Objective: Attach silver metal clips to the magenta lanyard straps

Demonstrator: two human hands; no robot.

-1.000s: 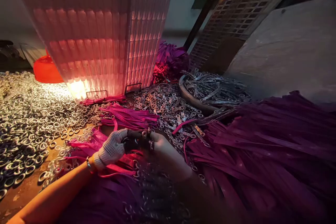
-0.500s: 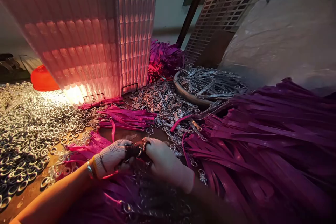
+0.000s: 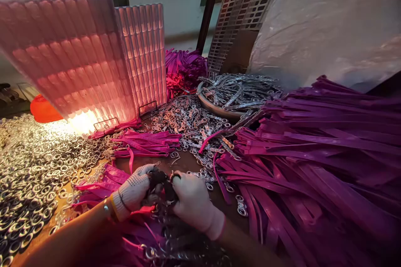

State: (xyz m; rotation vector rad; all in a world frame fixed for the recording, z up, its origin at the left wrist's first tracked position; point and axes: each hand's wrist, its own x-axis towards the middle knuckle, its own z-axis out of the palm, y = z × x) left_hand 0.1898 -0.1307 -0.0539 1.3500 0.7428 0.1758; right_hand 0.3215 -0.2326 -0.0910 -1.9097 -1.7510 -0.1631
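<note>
My left hand, in a white dotted glove, is closed round a dark, stubby tool that looks like pliers. Gloved in plain white, my right hand grips a second dark tool, perhaps pliers too. The two tools meet or nearly meet between my hands; any small part in their tips is too dark to make out. Below them hang metal chain links and rings. Magenta straps with metal rings at their ends lie under my wrists.
Loose metal rings cover the left side. A bundle of magenta straps lies ahead, and a large heap of straps fills the right. A bowl of metal chains stands behind, near upright ribbed plastic panels lit by a lamp.
The view has shifted somewhat to the right. My hands have drawn slightly apart, and the ring that showed between the dark tools no longer shows clearly.
</note>
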